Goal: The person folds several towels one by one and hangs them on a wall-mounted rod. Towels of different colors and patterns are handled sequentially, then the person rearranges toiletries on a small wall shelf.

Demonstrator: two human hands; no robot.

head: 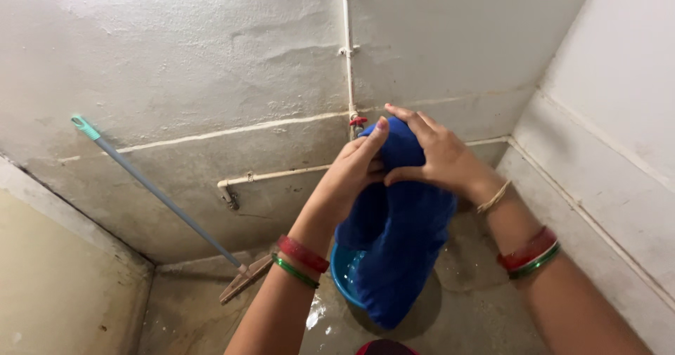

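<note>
A wet dark blue cloth [402, 235] hangs in the air in front of me, its lower end dangling over a blue plastic basin [343, 274] on the floor. My left hand [358, 169] grips the upper left side of the cloth. My right hand [439, 157] is clamped over its top from the right. Both wrists wear red and green bangles.
A white pipe [346, 53] with a red-handled tap [358, 121] runs down the rough wall behind the cloth. A lower pipe ends in a spout [229, 199]. A long-handled wiper [158, 197] leans in the left corner. The floor [464, 306] is wet.
</note>
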